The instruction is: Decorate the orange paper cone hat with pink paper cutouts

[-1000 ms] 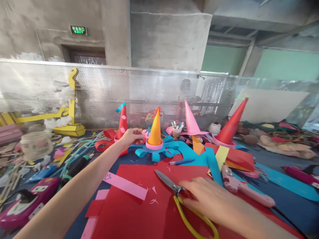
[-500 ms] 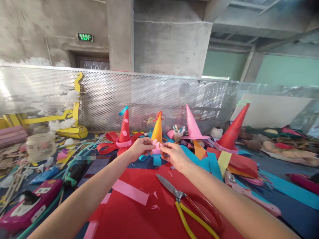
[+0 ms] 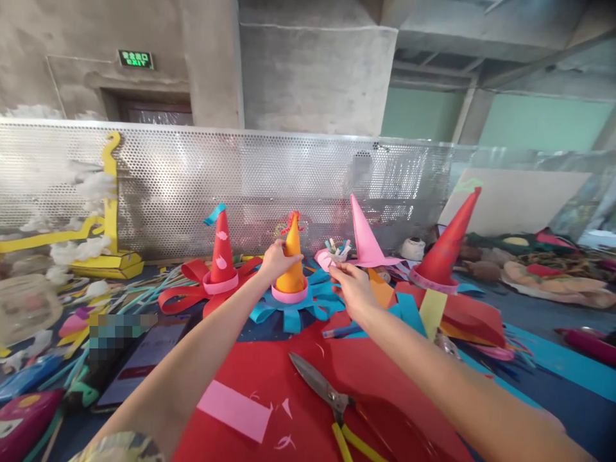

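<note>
In the head view my left hand [image 3: 279, 264] grips the yellow paper cone hat [image 3: 292, 250], thumb across its front and fingers on its left side. The hat stands upright with a pink band [image 3: 290, 294] at its base, blue paper loops [image 3: 292, 321] spread beneath, and red curls at its tip. To its right, my right hand [image 3: 353, 289] is raised with bent fingers parted and nothing visible in them. The pink cutout is out of sight. Below lie scissors [image 3: 332, 394] with red and yellow handles on red paper [image 3: 240, 366], beside a pink paper strip [image 3: 235, 410].
A red cone hat [image 3: 222, 250] stands left; a pink cone hat [image 3: 368, 237] and another red cone hat [image 3: 450, 237] stand right. A marker cup [image 3: 338, 252] is behind my right hand. A phone [image 3: 144, 366] lies left, before the perforated metal screen [image 3: 192, 192].
Both hands held a pink cutout against the yellow hat. My left hand has moved up onto the cone; my right hand has moved away to the right. The view has shifted.
</note>
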Demonstrator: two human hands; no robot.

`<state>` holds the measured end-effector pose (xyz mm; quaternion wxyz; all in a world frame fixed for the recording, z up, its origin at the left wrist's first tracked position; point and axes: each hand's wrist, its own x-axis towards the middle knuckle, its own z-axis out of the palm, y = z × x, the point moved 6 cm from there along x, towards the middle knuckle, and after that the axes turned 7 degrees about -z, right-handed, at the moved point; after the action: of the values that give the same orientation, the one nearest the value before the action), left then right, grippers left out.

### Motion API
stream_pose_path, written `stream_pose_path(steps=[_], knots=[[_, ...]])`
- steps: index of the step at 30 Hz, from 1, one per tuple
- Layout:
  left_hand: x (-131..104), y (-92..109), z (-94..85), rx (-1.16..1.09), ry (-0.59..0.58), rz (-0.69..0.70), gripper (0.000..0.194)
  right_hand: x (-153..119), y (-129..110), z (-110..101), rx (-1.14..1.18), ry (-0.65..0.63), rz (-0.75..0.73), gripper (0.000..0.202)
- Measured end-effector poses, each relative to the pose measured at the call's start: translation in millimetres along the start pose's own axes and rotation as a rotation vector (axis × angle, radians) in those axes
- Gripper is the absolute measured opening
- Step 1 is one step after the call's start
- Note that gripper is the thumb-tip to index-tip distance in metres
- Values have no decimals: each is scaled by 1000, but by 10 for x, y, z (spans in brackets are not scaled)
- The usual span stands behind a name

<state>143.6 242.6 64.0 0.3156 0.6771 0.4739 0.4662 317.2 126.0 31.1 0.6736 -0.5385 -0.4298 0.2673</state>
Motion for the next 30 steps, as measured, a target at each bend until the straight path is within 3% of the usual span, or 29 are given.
stream_pose_path(steps=[8, 13, 20, 30], knots=[[84, 131, -149, -108, -76, 52, 42, 114, -85, -183, 124, 142, -103, 12], [-40, 280, -289, -290, -201, 75, 38, 76, -246, -205, 237, 201, -227, 21], [-261, 371, -434, -539, -501, 45, 38, -162, -666, -81, 297, 120, -344, 19], [-314, 389, -508, -648, -569, 79, 35, -281, -756, 22, 319, 65, -380, 21]])
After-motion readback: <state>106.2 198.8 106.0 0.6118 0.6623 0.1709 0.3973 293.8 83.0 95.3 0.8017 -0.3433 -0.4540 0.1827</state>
